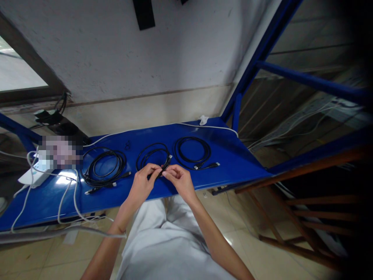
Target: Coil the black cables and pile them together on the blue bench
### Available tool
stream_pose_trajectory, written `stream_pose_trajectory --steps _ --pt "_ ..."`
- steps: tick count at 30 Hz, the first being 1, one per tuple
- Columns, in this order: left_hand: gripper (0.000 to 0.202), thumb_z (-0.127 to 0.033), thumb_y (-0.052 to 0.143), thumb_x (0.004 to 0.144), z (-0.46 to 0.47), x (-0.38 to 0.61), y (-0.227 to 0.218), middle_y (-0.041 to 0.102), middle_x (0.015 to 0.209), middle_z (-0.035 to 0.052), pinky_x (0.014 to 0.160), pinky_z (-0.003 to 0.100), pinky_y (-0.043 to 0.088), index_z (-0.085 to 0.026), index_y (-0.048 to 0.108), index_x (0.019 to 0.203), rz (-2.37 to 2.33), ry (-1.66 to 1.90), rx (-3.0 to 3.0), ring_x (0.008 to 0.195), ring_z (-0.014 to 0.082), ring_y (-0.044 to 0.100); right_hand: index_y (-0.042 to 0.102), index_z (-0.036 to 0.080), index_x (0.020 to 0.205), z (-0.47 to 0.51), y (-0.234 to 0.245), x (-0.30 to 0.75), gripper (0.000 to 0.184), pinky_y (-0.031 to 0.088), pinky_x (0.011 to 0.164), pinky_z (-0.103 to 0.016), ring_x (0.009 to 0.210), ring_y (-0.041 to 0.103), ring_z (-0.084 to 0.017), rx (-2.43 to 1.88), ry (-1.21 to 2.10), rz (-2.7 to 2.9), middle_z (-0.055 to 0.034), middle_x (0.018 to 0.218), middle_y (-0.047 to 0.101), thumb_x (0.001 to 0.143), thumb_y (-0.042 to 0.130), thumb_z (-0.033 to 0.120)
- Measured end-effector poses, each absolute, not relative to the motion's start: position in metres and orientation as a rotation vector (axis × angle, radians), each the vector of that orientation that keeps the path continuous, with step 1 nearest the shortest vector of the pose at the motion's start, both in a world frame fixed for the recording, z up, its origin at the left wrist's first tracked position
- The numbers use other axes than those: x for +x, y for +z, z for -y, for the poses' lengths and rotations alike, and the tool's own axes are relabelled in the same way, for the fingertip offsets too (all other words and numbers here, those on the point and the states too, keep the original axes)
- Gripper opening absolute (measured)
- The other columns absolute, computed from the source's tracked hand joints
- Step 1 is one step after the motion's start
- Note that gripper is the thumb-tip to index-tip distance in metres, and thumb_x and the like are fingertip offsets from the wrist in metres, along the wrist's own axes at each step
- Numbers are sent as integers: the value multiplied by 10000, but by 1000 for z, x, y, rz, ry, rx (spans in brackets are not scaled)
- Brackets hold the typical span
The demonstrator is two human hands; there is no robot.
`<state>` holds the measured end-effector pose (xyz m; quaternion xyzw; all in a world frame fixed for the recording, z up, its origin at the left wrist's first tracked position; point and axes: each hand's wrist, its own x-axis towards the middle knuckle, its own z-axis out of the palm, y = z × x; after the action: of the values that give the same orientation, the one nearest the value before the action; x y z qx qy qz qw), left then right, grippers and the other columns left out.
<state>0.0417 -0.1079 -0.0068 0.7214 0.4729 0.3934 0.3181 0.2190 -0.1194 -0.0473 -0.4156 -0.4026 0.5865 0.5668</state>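
A coiled black cable [153, 146] lies in the middle of the blue shelf, near its front edge. My left hand [146, 175] pinches this cable close to its plug end. Fingers of my right hand [178, 177] are closed on the same cable, right beside the left fingertips. A light metal connector [169, 157] sticks up just past the fingers. What exactly lies between the fingertips is partly hidden. To the right rests another coiled black cable [207, 149] with its connectors toward the front. On the left are more black cable coils [119, 171], their plugs pointing outward.
A white power strip [32, 177] and loose white cords [76, 194] occupy the shelf's left end. Small black ties [127, 145] lie behind the coils. A crumpled white scrap [203, 119] sits by the wall. Blue frame bars [237, 111] rise at right, above a wooden chair [279, 237].
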Motion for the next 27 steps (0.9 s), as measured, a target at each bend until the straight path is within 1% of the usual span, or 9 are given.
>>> stream_pose_trajectory --steps 2,7,11,13,15,18,20,24,27 --pt "223 -406 617 1062 106 41 -8 785 982 50 830 275 597 -208 710 1022 -1232 1028 1894 883 182 778 723 214 918 119 -46 220 393 616 856 -338 861 770 -218 -985 1384 928 -41 874 799 772 934 511" --pt "230 -409 613 1064 102 40 -13 797 1050 69 851 290 616 -209 727 1077 -1163 1007 1873 931 197 785 682 226 972 119 -43 222 446 613 998 -378 1047 786 -242 -942 1418 851 -74 1139 812 744 953 496" --pt "236 -383 598 1071 100 40 -13 793 1081 80 866 301 624 -222 761 1130 -1151 1000 1885 971 203 780 700 230 1035 119 -43 224 419 618 984 -384 949 788 -224 -940 1408 860 -38 1043 803 771 946 444" --pt "246 -376 588 1076 99 39 -10 785 1074 84 865 302 618 -227 778 1122 -1144 1000 1926 973 202 770 705 232 1035 118 -43 225 402 622 952 -363 922 775 -209 -935 1387 875 -22 1015 783 777 943 430" --pt "245 -368 593 1075 97 38 -7 777 1092 91 903 313 610 -225 791 1097 -1142 1021 1964 1009 204 757 714 229 1020 118 -43 225 399 624 920 -337 913 757 -196 -945 1365 886 -16 992 762 769 948 433" --pt "240 -367 616 1062 93 36 -3 754 1247 119 934 336 614 -220 804 1088 -1124 1044 1969 1126 228 740 722 222 1028 117 -44 224 437 617 912 -317 913 746 -187 -975 1369 869 -22 969 760 745 961 452" --pt "240 -374 626 1056 91 36 -3 750 1286 121 938 346 620 -224 809 1094 -1107 1019 1953 1152 238 738 711 221 1078 115 -48 223 497 613 918 -320 915 754 -186 -977 1396 843 -32 987 777 731 967 465" --pt "215 -359 643 1048 89 36 -6 787 1095 86 893 332 613 -233 817 1069 -1125 964 1969 1017 218 753 675 219 1100 111 -57 221 587 616 848 -313 855 761 -184 -973 1439 813 -31 942 789 679 992 479" --pt "219 -331 631 1053 90 36 -8 778 1080 88 890 336 603 -224 820 1076 -1127 986 2044 999 218 746 653 224 1106 111 -59 220 587 614 821 -308 841 763 -182 -976 1440 824 -28 933 790 697 980 489"
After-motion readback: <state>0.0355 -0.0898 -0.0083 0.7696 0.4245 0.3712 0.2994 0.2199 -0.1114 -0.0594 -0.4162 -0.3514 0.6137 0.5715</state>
